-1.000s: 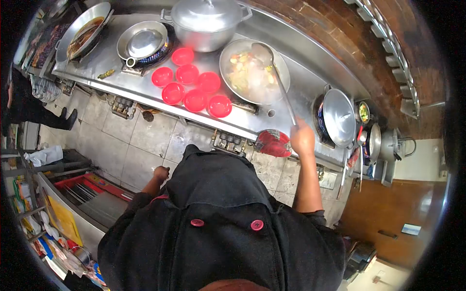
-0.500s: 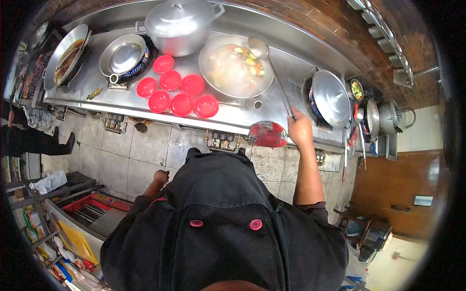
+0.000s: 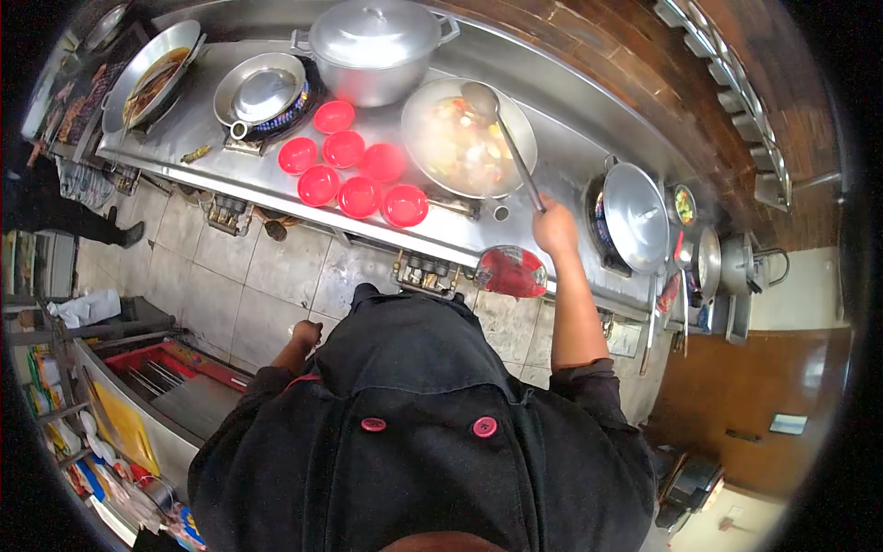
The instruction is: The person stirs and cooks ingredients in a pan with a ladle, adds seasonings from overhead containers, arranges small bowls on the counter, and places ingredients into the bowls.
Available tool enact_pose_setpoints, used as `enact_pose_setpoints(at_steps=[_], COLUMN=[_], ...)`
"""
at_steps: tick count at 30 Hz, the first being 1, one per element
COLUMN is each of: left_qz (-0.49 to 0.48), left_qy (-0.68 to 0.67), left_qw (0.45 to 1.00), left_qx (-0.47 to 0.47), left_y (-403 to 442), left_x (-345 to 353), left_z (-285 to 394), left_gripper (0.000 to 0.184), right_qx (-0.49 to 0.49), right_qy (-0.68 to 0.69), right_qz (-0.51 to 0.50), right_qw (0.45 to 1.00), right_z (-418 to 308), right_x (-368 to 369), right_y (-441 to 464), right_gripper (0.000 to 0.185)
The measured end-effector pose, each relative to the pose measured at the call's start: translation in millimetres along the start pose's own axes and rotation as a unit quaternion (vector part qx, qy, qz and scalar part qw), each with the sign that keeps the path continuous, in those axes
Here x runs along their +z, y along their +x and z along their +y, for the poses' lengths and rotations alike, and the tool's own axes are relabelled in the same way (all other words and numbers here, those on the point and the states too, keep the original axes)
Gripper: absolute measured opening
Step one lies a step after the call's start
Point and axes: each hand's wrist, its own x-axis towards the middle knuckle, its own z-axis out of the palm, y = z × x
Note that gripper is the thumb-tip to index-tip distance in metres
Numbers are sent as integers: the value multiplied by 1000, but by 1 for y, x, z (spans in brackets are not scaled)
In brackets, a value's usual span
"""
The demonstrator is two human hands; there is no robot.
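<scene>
My right hand (image 3: pixel 556 227) is closed round the handle of a long metal ladle (image 3: pixel 521 166). The ladle's bowl is over the far side of a wide pan (image 3: pixel 417 152) of steaming soup with vegetable pieces. My left hand (image 3: pixel 306 333) hangs low beside my apron, away from the counter; its fingers look curled, but what is in them, if anything, is hidden. Several red bowls (image 3: pixel 318 186) stand grouped left of the pan. They look unfilled, though steam blurs the one nearest the pan. A small metal cup (image 3: pixel 501 213) sits by the pan's near edge.
Behind the bowls stands a large lidded pot (image 3: pixel 372 55). A lidded wok (image 3: pixel 635 216) is to the right, a lit burner with a covered pan (image 3: pixel 262 97) to the left. A red-stained container (image 3: pixel 512 271) hangs at the counter's front edge. Another person's leg (image 3: pixel 92 225) shows far left.
The ladle's bowl has shifted from the pan's upper right rim inward over the soup, and my right hand moved slightly left with it. The whole view has shifted a little.
</scene>
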Motion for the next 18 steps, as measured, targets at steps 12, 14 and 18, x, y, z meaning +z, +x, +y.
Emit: enact_pose_setpoints(at_steps=[12, 14, 18], left_qz=[-41, -63, 45], left_qy=[23, -29, 15], left_qw=[998, 994, 999], left_qx=[-44, -79, -21], left_y=[-13, -33, -13], left_x=[46, 13, 13], left_z=[-28, -9, -25], left_gripper=[38, 36, 30], right_qx=[147, 168, 74], right_qy=[368, 398, 196], right_qz=[-267, -278, -148], right_qw=[878, 858, 967], right_z=[33, 37, 33], right_x=[-46, -52, -48], right_y=[-15, -21, -53], right_gripper=[51, 40, 51])
